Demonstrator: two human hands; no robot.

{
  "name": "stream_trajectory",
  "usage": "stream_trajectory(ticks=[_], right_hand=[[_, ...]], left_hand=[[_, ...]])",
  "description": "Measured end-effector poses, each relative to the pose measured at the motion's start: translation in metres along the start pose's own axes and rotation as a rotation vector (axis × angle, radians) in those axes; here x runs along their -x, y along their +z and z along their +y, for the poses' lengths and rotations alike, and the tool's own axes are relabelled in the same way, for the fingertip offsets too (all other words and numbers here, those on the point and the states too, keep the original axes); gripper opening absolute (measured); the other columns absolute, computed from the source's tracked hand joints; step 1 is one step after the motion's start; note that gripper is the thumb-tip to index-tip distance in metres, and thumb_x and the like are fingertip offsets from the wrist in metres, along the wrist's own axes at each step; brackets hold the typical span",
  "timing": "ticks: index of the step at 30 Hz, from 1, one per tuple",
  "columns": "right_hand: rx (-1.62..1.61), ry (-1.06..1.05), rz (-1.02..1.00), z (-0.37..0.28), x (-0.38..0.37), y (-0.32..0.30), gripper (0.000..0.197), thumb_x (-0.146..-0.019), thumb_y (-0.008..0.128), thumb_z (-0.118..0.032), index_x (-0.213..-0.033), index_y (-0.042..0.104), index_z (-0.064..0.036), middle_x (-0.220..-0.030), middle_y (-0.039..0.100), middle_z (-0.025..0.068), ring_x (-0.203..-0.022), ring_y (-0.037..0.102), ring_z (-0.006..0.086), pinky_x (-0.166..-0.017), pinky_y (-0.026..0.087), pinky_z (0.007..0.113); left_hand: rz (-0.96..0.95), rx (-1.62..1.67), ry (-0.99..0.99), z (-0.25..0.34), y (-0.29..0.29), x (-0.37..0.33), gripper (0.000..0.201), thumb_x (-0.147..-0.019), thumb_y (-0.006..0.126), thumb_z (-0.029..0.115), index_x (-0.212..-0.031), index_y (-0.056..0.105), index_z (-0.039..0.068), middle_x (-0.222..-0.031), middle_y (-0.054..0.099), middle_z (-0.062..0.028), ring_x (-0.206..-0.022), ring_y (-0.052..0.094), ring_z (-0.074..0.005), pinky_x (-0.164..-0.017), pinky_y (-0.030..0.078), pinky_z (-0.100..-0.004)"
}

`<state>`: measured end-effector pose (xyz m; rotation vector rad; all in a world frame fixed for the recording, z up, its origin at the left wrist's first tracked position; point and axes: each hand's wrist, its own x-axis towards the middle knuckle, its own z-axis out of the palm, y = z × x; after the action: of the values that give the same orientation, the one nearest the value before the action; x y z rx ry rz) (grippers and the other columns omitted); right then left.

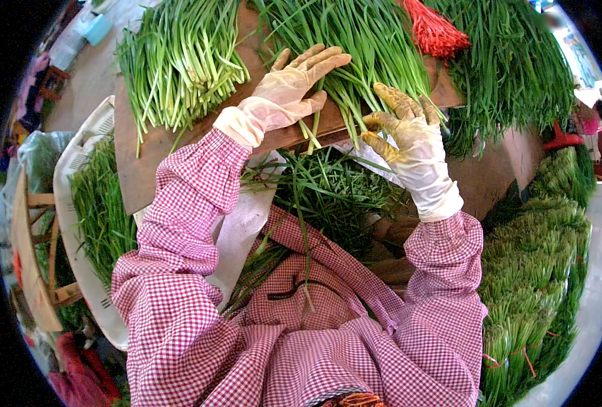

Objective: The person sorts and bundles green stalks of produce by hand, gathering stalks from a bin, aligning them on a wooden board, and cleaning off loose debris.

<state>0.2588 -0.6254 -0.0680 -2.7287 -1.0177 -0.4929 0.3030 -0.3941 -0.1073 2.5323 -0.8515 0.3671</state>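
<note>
Both my hands wear pale, stained gloves. My left hand [289, 85] is at the near left side of a loose pile of long green leafy stalks [345, 41], which look like garlic chives. Its fingers are stretched out and nothing is gripped. At the pile's cut ends on the right, my right hand [409, 139] has its fingers apart and slightly bent, around the stem tips but not closed on them. A few short stems stick out between the two hands over the edge of the wooden board [141, 169].
Another chive pile [185, 68] lies at the left; darker chives [511, 68] lie far right. Red ties [438, 30] sit between piles. Trimmings [335, 183] are heaped below the board. A white crate [70, 197] holds greens at left; tied bundles [532, 271] are stacked at right.
</note>
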Motion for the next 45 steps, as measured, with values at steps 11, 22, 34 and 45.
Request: stream_trajectory(ticks=[11, 22, 34, 45], right_hand=[[0.127, -0.006, 0.007, -0.011, -0.007, 0.01, 0.03, -0.072, 0.064, -0.029, -0.099, 0.06, -0.0185, -0.12, 0.053, 0.0026, -0.115, 0.045, 0.0208, -0.1, 0.027, 0.047], [0.306, -0.04, 0.039, -0.022, -0.039, 0.025, 0.023, -0.072, 0.062, -0.023, -0.095, 0.06, -0.017, -0.104, 0.055, 0.0007, -0.102, 0.049, 0.0219, -0.1, 0.026, 0.045], [-0.227, -0.183, -0.206, -0.065, 0.01, -0.009, 0.012, -0.078, 0.061, -0.027, -0.081, 0.061, -0.0153, -0.084, 0.06, 0.0006, -0.081, 0.057, 0.0209, -0.077, 0.042, 0.036], [-0.12, 0.151, 0.125, 0.048, -0.008, 0.008, 0.046, -0.078, 0.061, -0.029, -0.121, 0.051, -0.015, -0.127, 0.046, 0.0132, -0.114, 0.045, 0.0318, -0.094, 0.037, 0.041]], left_hand=[[-0.02, -0.101, 0.14, 0.008, 0.007, -0.016, 0.062, -0.079, 0.045, 0.003, -0.136, 0.03, 0.023, -0.141, 0.031, -0.0002, -0.132, 0.026, -0.021, -0.107, 0.015, -0.0472], [-0.03, 0.033, 0.136, -0.003, 0.013, -0.013, 0.061, -0.078, 0.051, 0.01, -0.135, 0.032, 0.023, -0.144, 0.027, 0.0012, -0.134, 0.023, -0.0196, -0.107, 0.013, -0.0484], [0.155, 0.072, 0.077, 0.003, 0.001, -0.011, 0.056, -0.079, 0.042, 0.0, -0.13, 0.041, 0.023, -0.135, 0.042, -0.0019, -0.125, 0.039, -0.0171, -0.106, 0.016, -0.0448], [0.164, 0.022, 0.081, 0.018, 0.012, -0.044, 0.017, -0.082, 0.049, 0.01, -0.097, 0.055, 0.016, -0.117, 0.054, -0.0004, -0.112, 0.048, -0.021, -0.105, 0.021, -0.0453]])
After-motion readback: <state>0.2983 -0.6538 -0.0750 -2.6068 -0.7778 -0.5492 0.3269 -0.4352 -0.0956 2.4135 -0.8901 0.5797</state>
